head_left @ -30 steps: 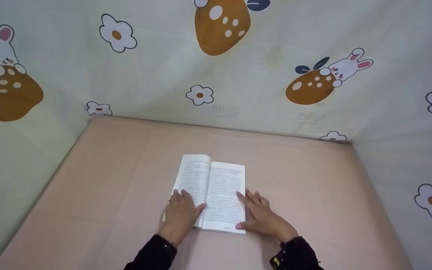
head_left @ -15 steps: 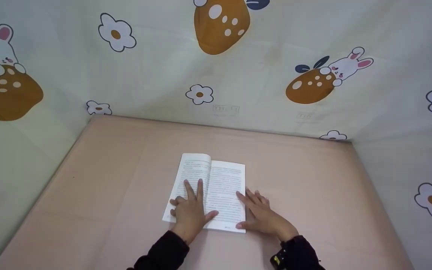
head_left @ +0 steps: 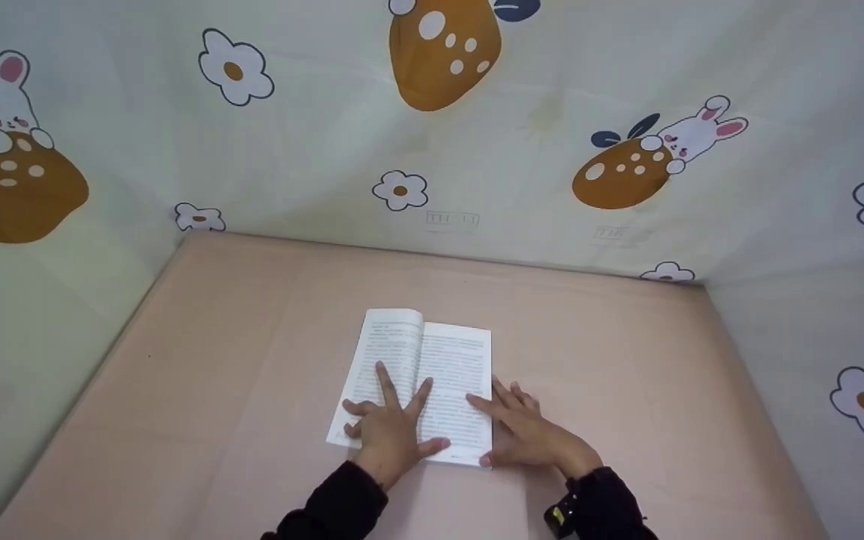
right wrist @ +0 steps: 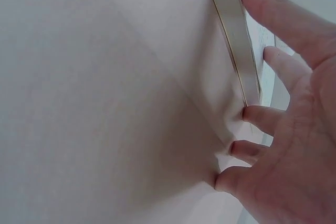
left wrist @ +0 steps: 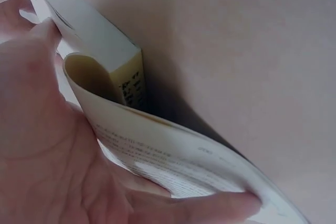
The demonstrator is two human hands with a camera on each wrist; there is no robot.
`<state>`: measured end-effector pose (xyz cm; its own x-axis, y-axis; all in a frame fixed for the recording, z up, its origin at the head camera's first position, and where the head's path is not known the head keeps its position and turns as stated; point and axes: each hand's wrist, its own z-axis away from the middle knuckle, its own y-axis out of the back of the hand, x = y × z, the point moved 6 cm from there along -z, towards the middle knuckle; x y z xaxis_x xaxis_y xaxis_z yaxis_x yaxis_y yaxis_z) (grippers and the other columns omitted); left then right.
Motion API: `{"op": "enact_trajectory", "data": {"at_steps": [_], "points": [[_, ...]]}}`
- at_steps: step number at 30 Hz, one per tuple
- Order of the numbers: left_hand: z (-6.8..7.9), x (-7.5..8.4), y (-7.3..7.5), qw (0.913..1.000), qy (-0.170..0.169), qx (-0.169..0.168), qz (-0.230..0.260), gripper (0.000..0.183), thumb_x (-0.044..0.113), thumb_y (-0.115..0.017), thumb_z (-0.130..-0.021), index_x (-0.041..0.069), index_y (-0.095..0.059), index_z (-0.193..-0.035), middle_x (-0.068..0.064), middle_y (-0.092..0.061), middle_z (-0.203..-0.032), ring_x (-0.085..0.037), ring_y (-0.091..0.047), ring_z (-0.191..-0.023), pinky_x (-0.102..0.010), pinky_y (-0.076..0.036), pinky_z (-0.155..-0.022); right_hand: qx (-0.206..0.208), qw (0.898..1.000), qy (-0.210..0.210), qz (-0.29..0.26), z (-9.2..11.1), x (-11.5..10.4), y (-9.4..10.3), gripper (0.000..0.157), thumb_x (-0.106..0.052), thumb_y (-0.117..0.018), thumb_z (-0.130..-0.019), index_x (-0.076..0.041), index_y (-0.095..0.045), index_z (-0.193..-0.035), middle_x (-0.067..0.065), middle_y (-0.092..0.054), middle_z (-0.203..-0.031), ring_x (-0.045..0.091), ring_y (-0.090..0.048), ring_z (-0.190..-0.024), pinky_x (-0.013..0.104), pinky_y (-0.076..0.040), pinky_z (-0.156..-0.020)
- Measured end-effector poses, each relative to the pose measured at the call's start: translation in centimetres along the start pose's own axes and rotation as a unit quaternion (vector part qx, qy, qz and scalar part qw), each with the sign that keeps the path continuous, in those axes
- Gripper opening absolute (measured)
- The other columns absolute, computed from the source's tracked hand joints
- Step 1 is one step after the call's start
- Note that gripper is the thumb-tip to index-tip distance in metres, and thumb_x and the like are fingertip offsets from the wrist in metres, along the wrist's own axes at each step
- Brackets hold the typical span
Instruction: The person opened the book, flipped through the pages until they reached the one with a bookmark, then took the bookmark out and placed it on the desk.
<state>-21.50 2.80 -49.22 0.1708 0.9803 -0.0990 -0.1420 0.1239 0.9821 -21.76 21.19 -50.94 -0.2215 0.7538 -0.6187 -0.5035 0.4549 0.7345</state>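
An open paperback book [head_left: 456, 367] lies on the table, its printed pages facing up. Spread fingers of my left hand [head_left: 387, 439] rest across the gutter, index and thumb over the right page, the others on the left page. From the left wrist view, the left-hand pages [left wrist: 173, 135] bow up from the yellowish spine [left wrist: 131, 80]. My right hand [head_left: 533, 435] stays at the book's right side, index fingertip on the right page and thumb at its lower corner. The right wrist view shows its other fingertips [right wrist: 226, 178] down on the table along the book's edge.
The table [head_left: 252, 337] has a pale pinkish cover. Cloth walls [head_left: 312, 150] printed with rabbits, flowers and brown fruit enclose it at the back and both sides. Dark sleeves [head_left: 338, 502] reach in from the front.
My left hand has moved right from the left page onto the gutter, its fingers spreading. My right index and thumb have shifted slightly; the book has stayed in place.
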Motion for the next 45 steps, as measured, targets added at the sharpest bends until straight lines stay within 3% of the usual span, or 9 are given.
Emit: {"op": "enact_trajectory", "data": {"at_steps": [11, 18, 25, 31, 39, 45], "points": [[-0.04, 0.01, -0.06, 0.9996, -0.004, -0.026, -0.009, 0.094, 0.088, -0.039, -0.064, 0.044, -0.022, -0.145, -0.031, -0.019, -0.149, -0.062, -0.05, -0.102, -0.047, -0.057, -0.06, 0.005, 1.0, -0.002, -0.015, -0.04, -0.08, 0.08, 0.086, -0.031, -0.079, -0.068, -0.02, -0.038, -0.143, 0.023, -0.003, -0.155, 0.054, 0.005, -0.136, 0.07, 0.0, -0.106], [-0.05, -0.03, -0.03, 0.9994, -0.002, -0.021, 0.026, 0.091, 0.086, -0.046, -0.063, 0.046, -0.027, -0.143, -0.032, -0.018, -0.149, -0.065, -0.047, -0.104, -0.052, -0.056, -0.062, 0.019, 0.999, -0.009, -0.035, -0.08, 0.06, 0.2, 0.082, -0.028, -0.08, -0.067, -0.016, -0.043, -0.139, 0.024, -0.006, -0.154, 0.056, 0.003, -0.135, 0.072, -0.003, -0.104], [0.04, -0.05, -0.12, 0.9998, -0.009, -0.014, 0.014, 0.096, 0.089, -0.043, -0.057, 0.047, -0.027, -0.142, -0.032, -0.02, -0.148, -0.064, -0.049, -0.101, -0.047, -0.056, -0.057, 0.044, 0.999, -0.016, -0.023, -0.3, 0.03, 0.08, 0.075, -0.03, -0.08, -0.068, -0.013, -0.049, -0.134, 0.025, -0.013, -0.153, 0.056, -0.004, -0.135, 0.068, -0.003, -0.107], [0.11, -0.02, -0.38, 0.9993, -0.023, -0.022, 0.017, 0.102, 0.092, -0.043, -0.055, 0.045, -0.025, -0.144, -0.033, -0.019, -0.148, -0.064, -0.048, -0.102, -0.047, -0.055, -0.057, 0.084, 0.996, 0.004, -0.012, -0.46, -0.34, 0.25, 0.064, -0.036, -0.079, -0.068, -0.005, -0.054, -0.117, 0.031, -0.021, -0.148, 0.06, -0.012, -0.131, 0.07, -0.006, -0.105], [0.28, -0.06, -0.31, 0.9989, -0.04, -0.024, 0.002, 0.111, 0.093, -0.046, -0.049, 0.043, -0.022, -0.146, -0.035, -0.019, -0.147, -0.064, -0.049, -0.101, -0.048, -0.055, -0.055, 0.124, 0.992, 0.011, 0.033, -0.81, -0.68, 0.18, 0.045, -0.035, -0.075, -0.075, -0.008, -0.049, -0.1, 0.03, -0.031, -0.144, 0.057, -0.024, -0.129, 0.068, -0.015, -0.104], [0.42, -0.06, -0.23, 0.9984, -0.042, 0.003, -0.038, 0.101, 0.093, -0.037, -0.057, 0.044, -0.023, -0.145, -0.033, -0.026, -0.146, -0.06, -0.054, -0.097, -0.042, -0.055, -0.051, 0.136, 0.99, -0.007, 0.029, -0.73, -0.58, -0.07, 0.032, -0.031, -0.071, -0.08, -0.013, -0.048, -0.094, 0.026, -0.03, -0.146, 0.058, -0.023, -0.129, 0.071, -0.012, -0.103]]}}
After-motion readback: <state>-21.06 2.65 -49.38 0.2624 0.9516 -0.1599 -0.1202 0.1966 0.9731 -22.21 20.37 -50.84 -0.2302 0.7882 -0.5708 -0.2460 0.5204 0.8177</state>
